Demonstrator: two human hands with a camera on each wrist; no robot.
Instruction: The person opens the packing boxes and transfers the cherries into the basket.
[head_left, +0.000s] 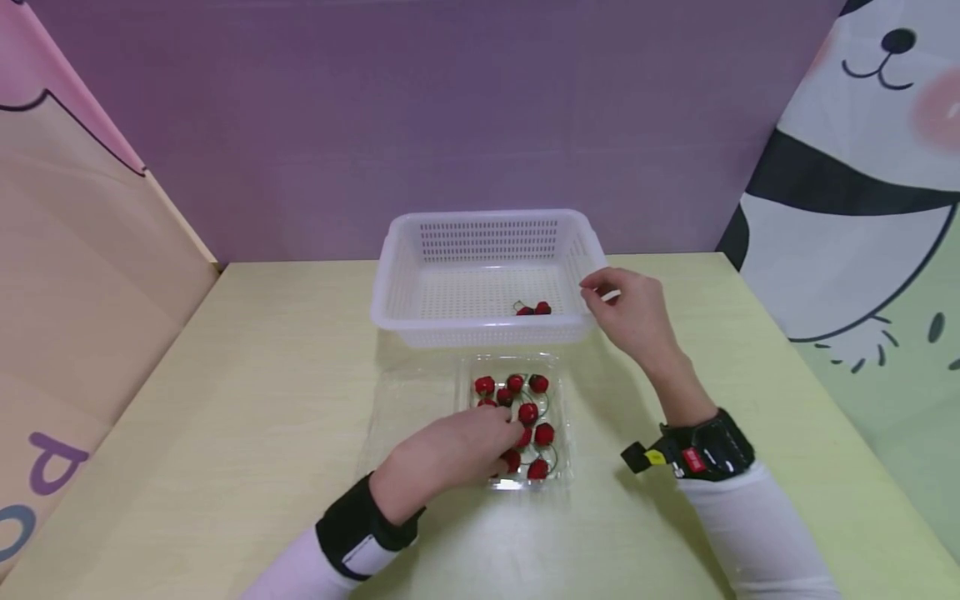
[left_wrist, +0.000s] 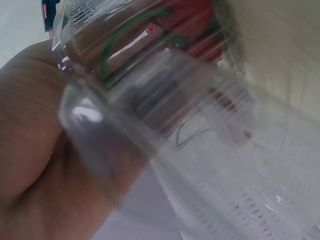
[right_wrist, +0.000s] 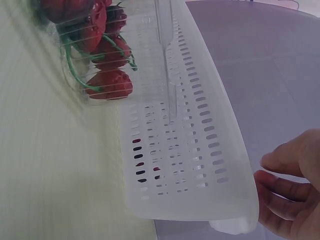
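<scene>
Several red cherries (head_left: 528, 413) with green stems lie in a clear plastic clamshell box (head_left: 562, 479) whose lid is folded out to the left. Over the left part of the cherries is my left hand (head_left: 457, 446), thumb and fingers spread apart among them; its fingertips are partly hidden. My right hand (head_left: 633, 312) is at the right rim of a white perforated basket (head_left: 487, 337), loosely curled, with nothing visible between thumb and fingers. Whether it touches the rim I cannot tell. Inside the basket, near its front wall, a few cherries (head_left: 542, 308) lie together.
The basket stands behind the box on a pale wooden table (head_left: 262, 400). A purple backdrop (head_left: 465, 108) rises behind the table, with printed panels on both sides. Black straps with cameras (head_left: 708, 450) sit on the wrists.
</scene>
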